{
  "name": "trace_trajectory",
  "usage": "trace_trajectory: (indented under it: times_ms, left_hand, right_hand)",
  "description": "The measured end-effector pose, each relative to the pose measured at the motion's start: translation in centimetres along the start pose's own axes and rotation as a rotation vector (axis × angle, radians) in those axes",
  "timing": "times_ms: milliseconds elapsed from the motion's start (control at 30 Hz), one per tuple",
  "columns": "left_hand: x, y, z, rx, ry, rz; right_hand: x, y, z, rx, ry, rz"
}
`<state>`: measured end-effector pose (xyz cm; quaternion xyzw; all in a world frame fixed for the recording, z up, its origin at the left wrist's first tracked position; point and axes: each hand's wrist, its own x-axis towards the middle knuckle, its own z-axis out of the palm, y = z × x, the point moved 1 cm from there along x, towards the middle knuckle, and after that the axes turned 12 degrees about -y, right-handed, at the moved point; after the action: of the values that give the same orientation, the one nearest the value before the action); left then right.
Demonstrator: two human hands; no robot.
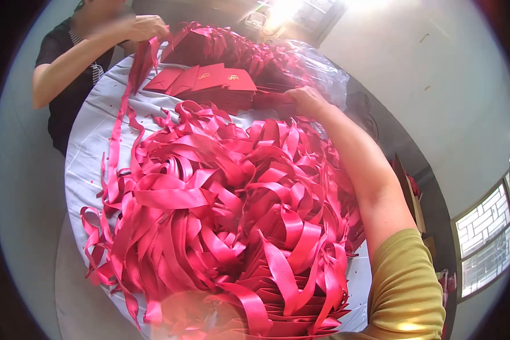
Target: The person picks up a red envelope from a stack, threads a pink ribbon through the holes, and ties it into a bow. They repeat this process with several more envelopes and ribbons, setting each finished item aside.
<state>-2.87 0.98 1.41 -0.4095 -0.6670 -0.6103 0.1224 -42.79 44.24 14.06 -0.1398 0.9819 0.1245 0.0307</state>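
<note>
My right hand (309, 103) reaches over to the far side of the table, its fingers closed at the end of a dark red flat paper piece (275, 102). Beside it stands a stack of red paper pieces (212, 79), the top ones fanned out and printed with gold emblems. In front lies a large heap of glossy red ribbons (209, 170). Layered red paper edges (272, 306) show under the ribbons at the near right. A blurred, skin-coloured patch (195, 314) at the bottom edge may be my left hand; its fingers cannot be made out.
Across the table at the left, another person's hand (150, 27) lifts long red ribbon strands (139, 71). A second ribbon pile (232, 42) lies at the back beside clear plastic (323, 68). A pale cloth (85, 153) covers the round table.
</note>
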Motion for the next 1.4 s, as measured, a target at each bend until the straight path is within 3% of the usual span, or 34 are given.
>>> trace_trajectory:
  times_ms: [367,567,667,900,1067,1167,1400]
  left_hand:
    - [0.9,0.9,-0.3,0.145,0.077,-0.1]
    - [1.0,2.0,-0.4,0.239,0.128,-0.104]
    - [1.2,2.4,-0.3,0.277,0.139,-0.093]
    - [1.2,2.9,0.2,0.328,0.066,-0.068]
    - [-1.1,1.7,1.5,0.363,-0.009,-0.022]
    - [-1.3,2.8,1.5,0.367,-0.068,-0.114]
    - [0.4,8.7,3.0,0.495,-0.101,0.187]
  right_hand:
    - [-6.5,0.3,-4.1,-0.207,0.097,-0.032]
    - [-11.6,0.5,-4.9,-0.111,0.358,-0.151]
    - [-14.5,-0.3,-5.4,-0.21,0.567,-0.157]
    - [-25.0,-1.9,-8.0,-0.254,0.814,-0.068]
    - [-36.7,-5.0,-8.2,-0.262,0.841,0.047]
    - [-44.0,-8.1,-6.5,-0.198,0.859,0.084]
    - [-57.5,-15.3,0.4,-0.11,0.641,0.195]
